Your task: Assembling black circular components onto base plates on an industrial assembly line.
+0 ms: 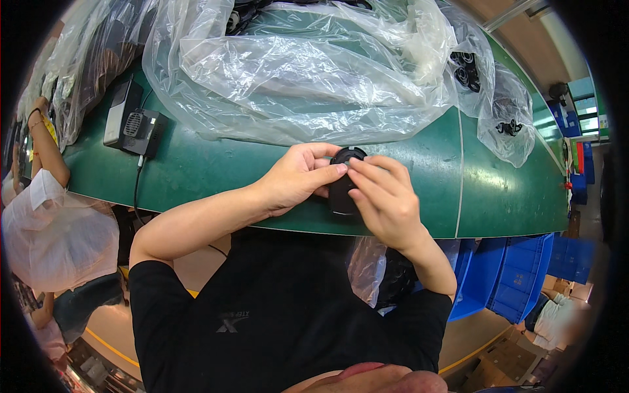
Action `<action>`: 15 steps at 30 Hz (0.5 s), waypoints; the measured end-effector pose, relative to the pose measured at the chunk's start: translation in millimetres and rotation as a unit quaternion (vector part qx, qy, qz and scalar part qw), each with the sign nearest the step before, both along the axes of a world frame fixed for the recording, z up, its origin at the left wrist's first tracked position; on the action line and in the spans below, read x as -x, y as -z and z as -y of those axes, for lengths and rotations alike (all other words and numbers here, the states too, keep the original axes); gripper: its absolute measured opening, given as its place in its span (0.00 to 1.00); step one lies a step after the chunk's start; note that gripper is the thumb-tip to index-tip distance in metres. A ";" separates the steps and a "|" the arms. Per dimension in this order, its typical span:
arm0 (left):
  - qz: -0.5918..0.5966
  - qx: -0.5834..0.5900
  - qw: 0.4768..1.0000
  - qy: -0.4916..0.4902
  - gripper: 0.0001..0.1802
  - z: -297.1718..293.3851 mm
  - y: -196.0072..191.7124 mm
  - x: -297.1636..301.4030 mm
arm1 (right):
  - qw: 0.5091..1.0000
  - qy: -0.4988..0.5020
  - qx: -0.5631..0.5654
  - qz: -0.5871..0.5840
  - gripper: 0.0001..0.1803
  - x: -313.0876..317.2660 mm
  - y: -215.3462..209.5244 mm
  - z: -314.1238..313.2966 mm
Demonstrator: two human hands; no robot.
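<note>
Close to the near edge of the green worktable [419, 177], I hold a black plastic part [342, 197]. It has a rounded top end and a flatter, darker body below. My left hand [295, 175] grips it from the left, with the thumb across its upper face and the fingers behind. From the other side my right hand [390, 200] closes on the same part, its fingertips pressed at the rounded end. Those fingertips cover some of the face, so I cannot make out any small piece under them.
Clear plastic bags [295, 92] spread along the table's far side. At left stands a black device [141, 131] with a cable over the edge. Bagged black parts [466, 73] lie far right. Blue bins [517, 275] are below right. A person [56, 229] works at left.
</note>
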State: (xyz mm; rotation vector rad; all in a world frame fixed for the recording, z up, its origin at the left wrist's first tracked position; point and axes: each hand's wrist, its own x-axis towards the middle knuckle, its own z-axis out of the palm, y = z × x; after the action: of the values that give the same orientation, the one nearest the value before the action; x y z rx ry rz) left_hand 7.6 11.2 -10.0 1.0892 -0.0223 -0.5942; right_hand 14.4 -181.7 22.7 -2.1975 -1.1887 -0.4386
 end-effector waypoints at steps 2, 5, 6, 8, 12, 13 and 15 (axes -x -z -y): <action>0.006 -0.010 1.000 0.007 0.16 1.9 -1.1 -0.4 | 0.994 0.066 -0.064 -0.058 0.16 -0.6 4.4 4.8; -0.012 -0.006 1.000 0.016 0.17 7.8 -10.3 0.2 | 0.944 0.146 -0.203 -0.214 0.13 -4.0 6.2 5.2; -0.001 -0.019 0.999 0.026 0.17 7.5 -11.7 0.4 | 0.880 0.120 -0.247 -0.388 0.13 -4.3 12.5 9.7; 0.024 -0.026 0.998 0.046 0.17 5.5 -13.4 0.7 | 0.788 0.099 -0.268 -0.545 0.13 -4.1 10.6 13.3; 0.010 -0.062 0.997 0.042 0.19 3.3 -9.6 7.7 | 0.772 0.065 -0.281 -0.566 0.12 -8.7 10.4 25.5; 0.016 -0.059 0.997 0.050 0.19 3.7 -7.7 7.8 | 0.793 0.081 -0.262 -0.544 0.11 -14.1 4.6 35.3; -0.021 -0.049 0.998 0.037 0.19 1.4 -4.3 6.9 | 0.847 0.161 -0.249 -0.441 0.10 -38.0 -0.9 65.4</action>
State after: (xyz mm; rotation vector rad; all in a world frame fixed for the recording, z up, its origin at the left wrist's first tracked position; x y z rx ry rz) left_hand 0.7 9.8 -5.8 1.1736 0.0028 -0.6906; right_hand 52.4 -247.1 23.6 -1.7669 -0.1693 0.1498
